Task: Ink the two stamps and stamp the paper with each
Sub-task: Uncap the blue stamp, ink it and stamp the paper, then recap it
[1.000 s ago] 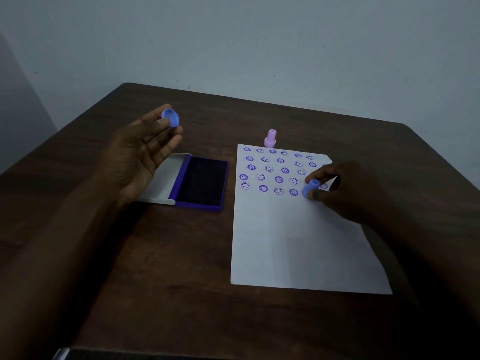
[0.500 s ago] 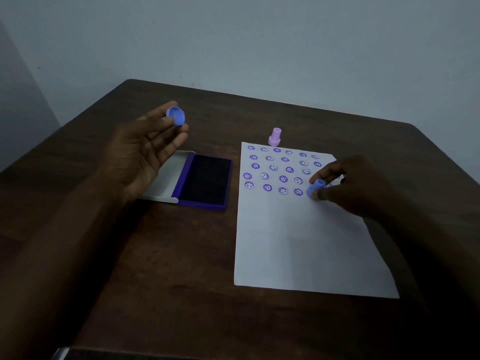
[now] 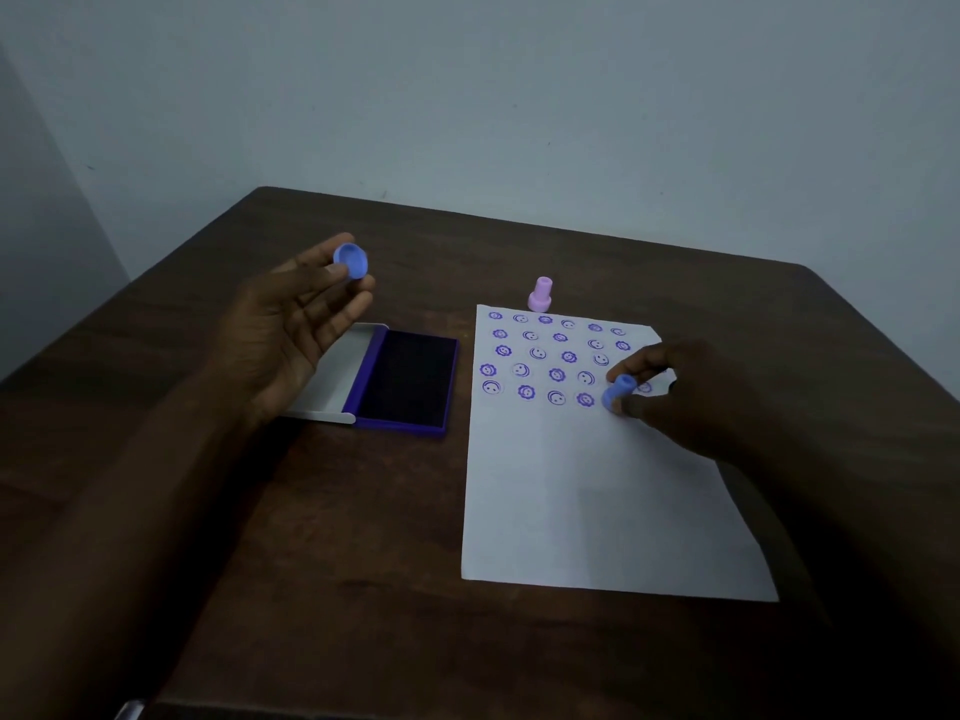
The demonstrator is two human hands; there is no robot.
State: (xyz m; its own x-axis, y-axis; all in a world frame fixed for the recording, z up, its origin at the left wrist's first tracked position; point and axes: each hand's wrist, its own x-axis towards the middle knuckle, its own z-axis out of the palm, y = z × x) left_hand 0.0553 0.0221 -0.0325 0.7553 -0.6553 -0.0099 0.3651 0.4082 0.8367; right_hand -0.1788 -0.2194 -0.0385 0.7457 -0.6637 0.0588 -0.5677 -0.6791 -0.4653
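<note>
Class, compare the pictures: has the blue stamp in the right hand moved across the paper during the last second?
No. The blue stamp in the right hand stays at the right end of the paper's nearest row of prints.

Your two forearms come in bare from the bottom edge, with no sleeve showing on either. Your left hand (image 3: 291, 330) wears no glove, ring or watch that shows. Your right hand (image 3: 691, 392) is bare too, though dim light hides finer detail.

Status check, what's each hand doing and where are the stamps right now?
Right hand presses blue stamp on paper, fifth row. Left hand holds blue cap raised above ink pad. Pink stamp stands beyond paper. Nothing blocking.
</note>
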